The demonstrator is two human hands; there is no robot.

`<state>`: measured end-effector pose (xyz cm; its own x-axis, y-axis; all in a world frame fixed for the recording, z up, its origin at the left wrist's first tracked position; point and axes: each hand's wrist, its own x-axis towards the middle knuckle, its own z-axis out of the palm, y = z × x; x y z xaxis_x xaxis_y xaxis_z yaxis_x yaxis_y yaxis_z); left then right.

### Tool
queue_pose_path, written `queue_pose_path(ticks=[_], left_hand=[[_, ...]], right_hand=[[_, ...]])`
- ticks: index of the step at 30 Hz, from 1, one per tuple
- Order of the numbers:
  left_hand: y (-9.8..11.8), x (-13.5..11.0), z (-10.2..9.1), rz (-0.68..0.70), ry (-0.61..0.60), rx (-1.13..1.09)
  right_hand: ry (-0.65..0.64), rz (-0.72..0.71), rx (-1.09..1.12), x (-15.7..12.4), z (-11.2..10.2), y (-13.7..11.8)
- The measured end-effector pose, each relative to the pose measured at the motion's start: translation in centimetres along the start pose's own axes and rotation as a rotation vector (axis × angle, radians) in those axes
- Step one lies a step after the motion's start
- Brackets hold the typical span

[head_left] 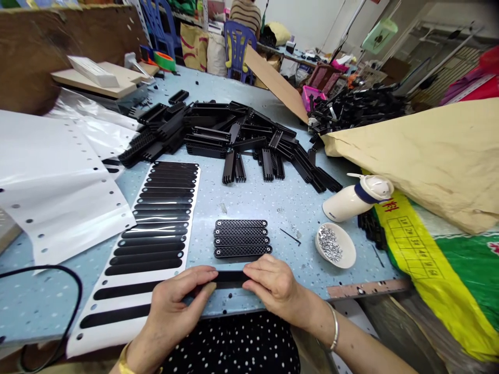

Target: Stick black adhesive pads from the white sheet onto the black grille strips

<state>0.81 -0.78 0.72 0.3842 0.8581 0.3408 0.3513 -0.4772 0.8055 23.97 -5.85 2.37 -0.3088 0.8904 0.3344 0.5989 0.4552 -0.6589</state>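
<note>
Both hands pinch one narrow black strip (229,279) at the table's near edge. My left hand (177,301) grips its left end, and my right hand (273,283) grips its right end. Just beyond the strip lie several black grid-textured bars (240,238) side by side. To the left, a white backing sheet (154,244) carries rows of black adhesive strips. A small white bowl of silver screws (335,245) sits right of the bars.
A heap of black plastic parts (230,137) covers the table's middle, with more (358,106) at the back right. A white bottle (356,197) lies on its side. Brown paper (429,156) and a yellow-green bag (436,249) lie right; white sheets (50,176) left. A person sits far back.
</note>
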Motion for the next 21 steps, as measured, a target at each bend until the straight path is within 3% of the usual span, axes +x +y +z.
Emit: queue_pose_path(ticks=[4,9,12,16,21], left_hand=[[-0.3,-0.3,0.1,-0.015,-0.014,0.005],[-0.5,-0.4,0.0,-0.029,-0.027,0.002],[-0.6,-0.3,-0.1,-0.020,-0.040,0.010],[-0.5,0.2,-0.1,0.011,-0.052,0.029],[1.8,-0.3,-1.7,0.088,0.032,0.127]], right_hand=[[0.042,0.009,-0.017,-0.5,0.4,0.2],[0.261,0.098,-0.073,-2.6,-1.4,-0.1],[0.397,0.235,-0.123,-4.5,-2.8,0.5],[0.415,0.417,-0.034,-5.6,-3.3,1.1],[0.435,0.256,-0.006,-3.5,-1.9,-2.0]])
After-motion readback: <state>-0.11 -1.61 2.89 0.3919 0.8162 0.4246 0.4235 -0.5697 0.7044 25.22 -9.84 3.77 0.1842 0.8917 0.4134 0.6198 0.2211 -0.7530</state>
